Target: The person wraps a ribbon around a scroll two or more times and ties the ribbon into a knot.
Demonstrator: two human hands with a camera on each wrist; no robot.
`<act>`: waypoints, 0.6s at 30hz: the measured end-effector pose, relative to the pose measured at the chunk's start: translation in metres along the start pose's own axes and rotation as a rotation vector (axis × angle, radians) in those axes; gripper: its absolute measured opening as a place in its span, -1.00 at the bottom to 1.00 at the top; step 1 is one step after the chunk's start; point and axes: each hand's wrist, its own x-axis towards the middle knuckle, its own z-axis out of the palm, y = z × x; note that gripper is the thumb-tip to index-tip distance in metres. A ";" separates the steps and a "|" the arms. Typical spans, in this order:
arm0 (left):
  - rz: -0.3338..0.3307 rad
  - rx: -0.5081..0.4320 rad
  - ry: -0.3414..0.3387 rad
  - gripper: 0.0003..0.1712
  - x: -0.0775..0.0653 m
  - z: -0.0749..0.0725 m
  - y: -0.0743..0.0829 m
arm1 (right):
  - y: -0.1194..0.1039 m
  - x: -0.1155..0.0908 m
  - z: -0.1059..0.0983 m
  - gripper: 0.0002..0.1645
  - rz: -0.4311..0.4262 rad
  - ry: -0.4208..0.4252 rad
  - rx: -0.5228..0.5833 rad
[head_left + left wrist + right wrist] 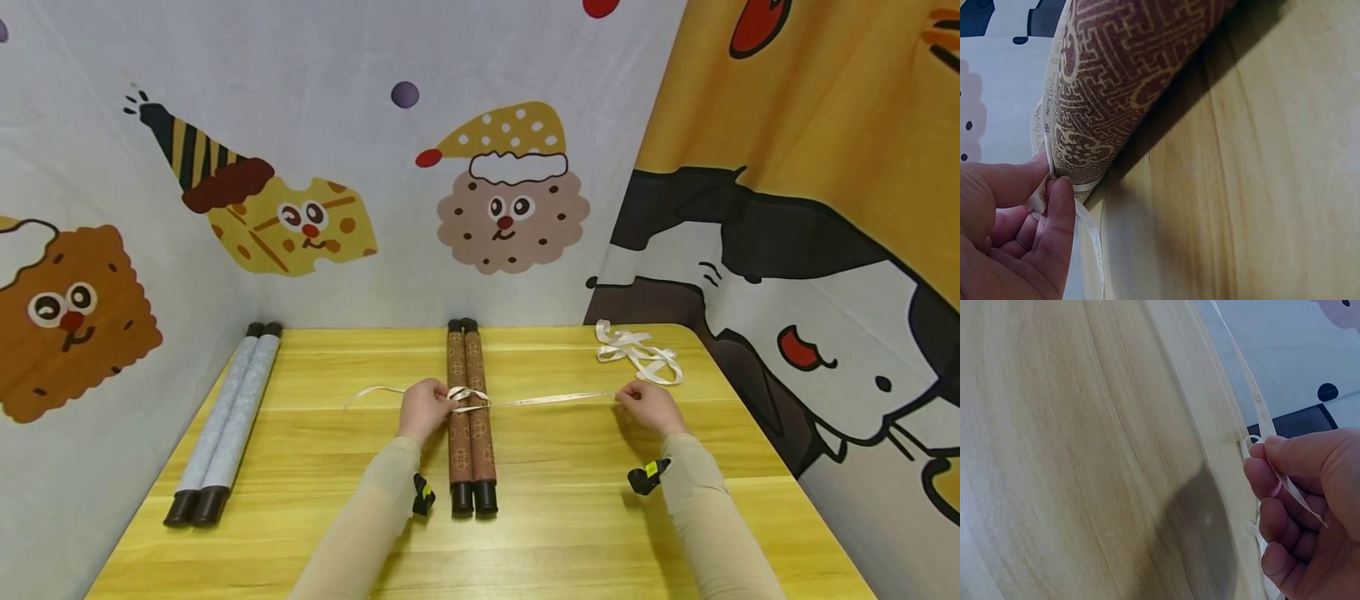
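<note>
A brown patterned scroll with two rolled halves and dark end knobs lies lengthwise at the table's middle. Round its waist runs a white ribbon printed with "Merry Christmas". My left hand pinches the ribbon between thumb and forefinger at the scroll's left side; a loose tail trails off to the left. Over on the right, my right hand pinches the ribbon's other end, which stretches across to the scroll. In the right wrist view, a short bit of ribbon pokes out past the thumb.
A pale blue scroll, also in two rolls with dark knobs, lies along the table's left side. Another white ribbon sits in a loose heap at the back right. Cartoon-printed cloth hangs behind the wooden table.
</note>
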 end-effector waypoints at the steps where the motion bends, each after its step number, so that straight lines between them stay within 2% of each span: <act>1: 0.001 -0.001 0.000 -0.81 0.000 0.000 0.000 | -0.001 0.000 0.000 -0.76 0.001 0.000 -0.003; 5: 0.002 -0.007 0.000 -0.83 -0.001 0.000 0.000 | -0.007 0.000 0.000 -0.75 -0.021 0.013 -0.012; 11: -0.002 -0.005 0.000 -0.82 0.000 0.002 -0.002 | -0.026 0.006 0.010 -0.72 -0.200 0.036 0.024; 14: -0.009 -0.019 0.000 -0.81 -0.001 0.002 -0.003 | -0.041 0.009 0.020 -0.73 -0.267 0.018 0.055; 18: -0.009 -0.045 0.005 -0.81 -0.002 0.001 -0.002 | -0.065 0.011 0.036 -0.74 -0.315 -0.032 0.086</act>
